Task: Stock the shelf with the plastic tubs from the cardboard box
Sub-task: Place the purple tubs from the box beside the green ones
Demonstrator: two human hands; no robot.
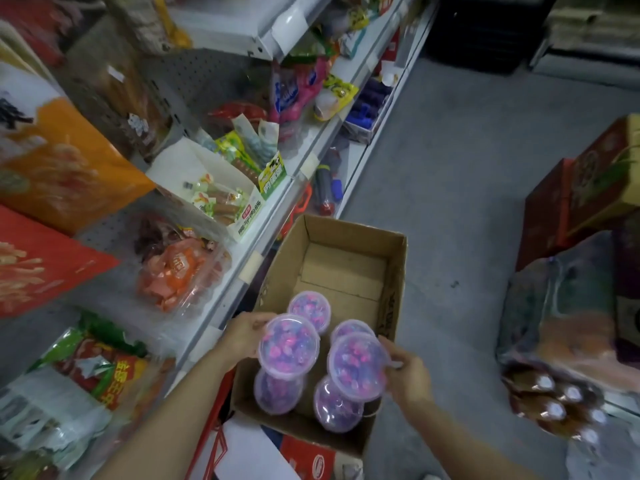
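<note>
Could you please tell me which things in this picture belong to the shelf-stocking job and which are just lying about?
Part of the job:
- left hand gripping a tub
- right hand gripping another tub
- four more tubs in the cardboard box
- shelf

Just lying about:
- orange snack bag
- red gift cartons
- shrink-wrapped bottles

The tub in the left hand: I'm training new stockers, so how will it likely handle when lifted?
The tub looks like thin clear plastic, so it probably flexes if squeezed. Packed with small pink and blue pieces, it is likely moderately heavy. The left hand grips only its smooth rim, so it may slip.
</note>
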